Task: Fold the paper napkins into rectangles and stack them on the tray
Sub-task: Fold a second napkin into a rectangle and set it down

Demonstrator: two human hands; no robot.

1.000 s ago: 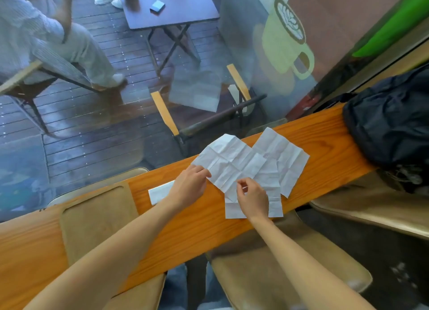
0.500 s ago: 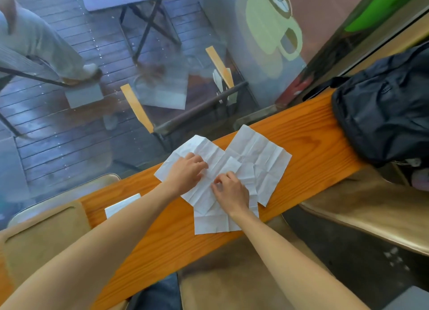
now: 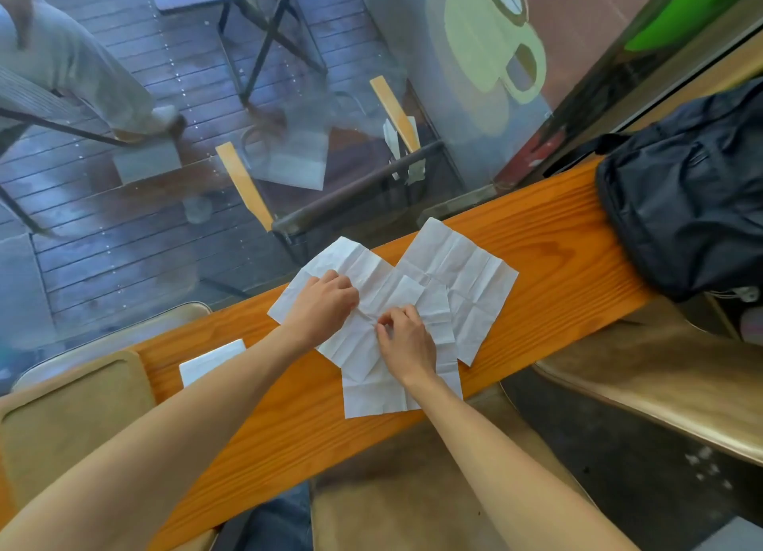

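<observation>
Three creased white paper napkins lie unfolded and overlapping on the orange wooden counter (image 3: pixel 549 236). The top napkin (image 3: pixel 367 273) lies under both hands. My left hand (image 3: pixel 322 307) presses on its left part with curled fingers. My right hand (image 3: pixel 406 335) pinches its paper near the middle. A second napkin (image 3: pixel 462 269) lies to the right, a third (image 3: pixel 371 393) sticks out toward me. One folded napkin (image 3: pixel 212 360) lies flat on the counter to the left. The wooden tray (image 3: pixel 74 418) sits at the far left with nothing on it.
A black backpack (image 3: pixel 693 187) rests on the counter's right end. A glass window runs along the far edge of the counter. Tan stool seats (image 3: pixel 660 385) stand below the near edge. Outside, a person sits by a small table.
Both hands have moved onto the middle of the top napkin, and the right hand now pinches it. The camera has shifted, so the tray shows more at the left.
</observation>
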